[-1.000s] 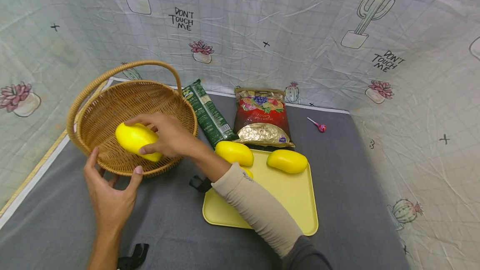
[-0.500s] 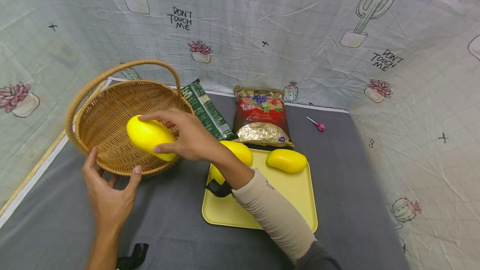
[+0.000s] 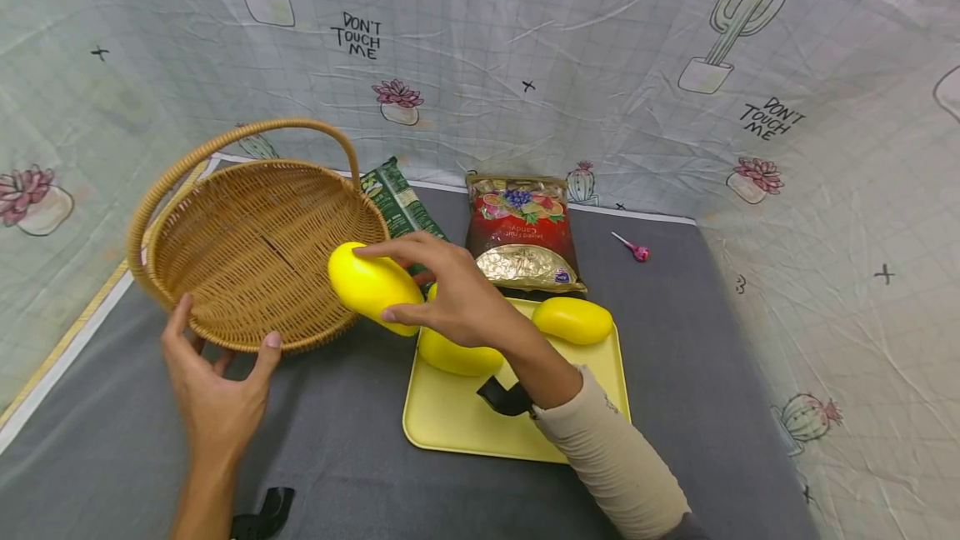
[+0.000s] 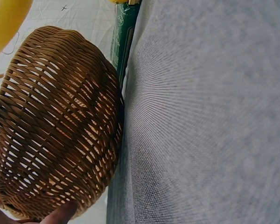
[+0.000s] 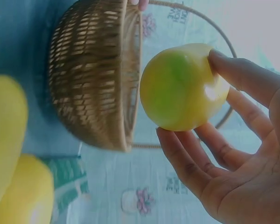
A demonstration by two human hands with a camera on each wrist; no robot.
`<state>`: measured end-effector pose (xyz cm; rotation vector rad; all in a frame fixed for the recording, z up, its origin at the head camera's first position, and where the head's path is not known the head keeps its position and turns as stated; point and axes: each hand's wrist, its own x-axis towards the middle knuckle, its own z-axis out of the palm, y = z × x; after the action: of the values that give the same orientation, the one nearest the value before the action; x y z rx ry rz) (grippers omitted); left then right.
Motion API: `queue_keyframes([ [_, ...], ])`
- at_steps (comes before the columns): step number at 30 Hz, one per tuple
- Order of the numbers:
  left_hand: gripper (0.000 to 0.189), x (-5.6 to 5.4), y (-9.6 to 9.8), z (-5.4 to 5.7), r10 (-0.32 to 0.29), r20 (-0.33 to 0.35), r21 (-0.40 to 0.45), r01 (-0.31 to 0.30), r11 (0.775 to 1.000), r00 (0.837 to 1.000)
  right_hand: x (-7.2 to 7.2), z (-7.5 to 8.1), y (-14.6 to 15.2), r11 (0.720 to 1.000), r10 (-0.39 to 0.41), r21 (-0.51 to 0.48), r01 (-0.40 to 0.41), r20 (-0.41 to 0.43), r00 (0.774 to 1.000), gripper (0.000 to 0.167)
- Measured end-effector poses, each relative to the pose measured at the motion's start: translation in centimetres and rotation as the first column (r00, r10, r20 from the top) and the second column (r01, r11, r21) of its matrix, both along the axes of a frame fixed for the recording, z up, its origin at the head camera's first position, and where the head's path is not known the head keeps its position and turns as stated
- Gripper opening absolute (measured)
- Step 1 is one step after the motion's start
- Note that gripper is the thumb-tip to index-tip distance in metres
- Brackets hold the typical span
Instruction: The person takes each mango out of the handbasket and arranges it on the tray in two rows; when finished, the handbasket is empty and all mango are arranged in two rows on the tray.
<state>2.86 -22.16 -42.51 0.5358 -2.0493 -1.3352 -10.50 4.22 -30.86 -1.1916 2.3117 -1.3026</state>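
My right hand (image 3: 457, 294) grips a yellow mango (image 3: 369, 283) between thumb and fingers, held above the gap between basket and tray. In the right wrist view the mango (image 5: 177, 88) shows a green patch on its end. My left hand (image 3: 221, 394) holds the near rim of a wicker basket (image 3: 255, 273) with thumb and fingertips; the left wrist view shows the woven outside of the basket (image 4: 60, 121). Nothing lies inside the basket. On a yellow tray (image 3: 480, 432) lie a mango (image 3: 573, 321) at the right, another mango (image 3: 459, 355) at the left, and one mostly hidden behind my right hand.
A green packet (image 3: 401, 202) lies beside the basket, partly covered by my right hand. Behind the tray is a red and gold candy bag (image 3: 521, 232). A pink lollipop (image 3: 637, 252) lies farther right. Printed curtain (image 3: 525, 48) encloses the back and sides of the grey cloth.
My right hand has lifted the mango out of the basket and carried it right to the tray's left edge. The left hand has stayed at the basket rim.
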Motion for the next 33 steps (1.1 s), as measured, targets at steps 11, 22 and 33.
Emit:
queue_keyframes([
  [11,0.099,-0.1,-0.1,0.0,-0.006,-0.005,0.002,0.006,1.000,1.000,0.6,-1.6,6.0,0.996,-0.088,-0.017,0.089,0.043,0.995,0.066],
  [22,0.099,-0.2,-0.2,0.1,-0.003,-0.014,-0.005,0.003,1.000,1.000,1.5,-3.0,12.8,0.977,-0.212,0.035,0.211,0.021,0.977,0.068],
  [33,0.094,-0.5,-0.8,0.9,-0.003,0.008,0.013,0.003,1.000,1.000,2.4,-4.7,18.2,0.948,-0.277,0.148,0.282,-0.058,0.959,0.069],
])
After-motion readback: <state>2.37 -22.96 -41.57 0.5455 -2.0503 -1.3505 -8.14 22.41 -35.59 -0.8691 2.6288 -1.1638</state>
